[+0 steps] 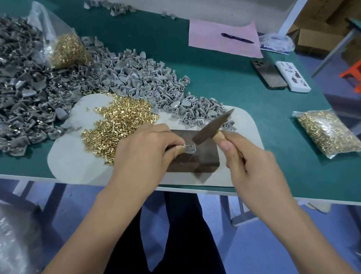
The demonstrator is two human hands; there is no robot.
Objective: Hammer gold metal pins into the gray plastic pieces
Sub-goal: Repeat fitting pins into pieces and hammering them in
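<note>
My left hand (pixel 144 150) pinches a gray plastic piece (pixel 190 148) on top of a dark metal block (pixel 195 160), with a gold pin seated in it. My right hand (pixel 246 160) grips the wooden handle of a small hammer (pixel 212 125). The hammer's dark head is raised just above and to the right of the piece. A loose heap of gold pins (pixel 116 124) lies on a beige mat (pixel 70 155) left of the block. Bare gray pieces (pixel 157 82) are heaped behind it.
A big pile of gray pieces (pixel 3 90) covers the green table's left. Pin bags sit at the back left (pixel 66 50) and at the right (pixel 329 134). Pink paper with a pen (pixel 236 38), a phone (pixel 268 73) and a white box (pixel 292 76) lie at the back right.
</note>
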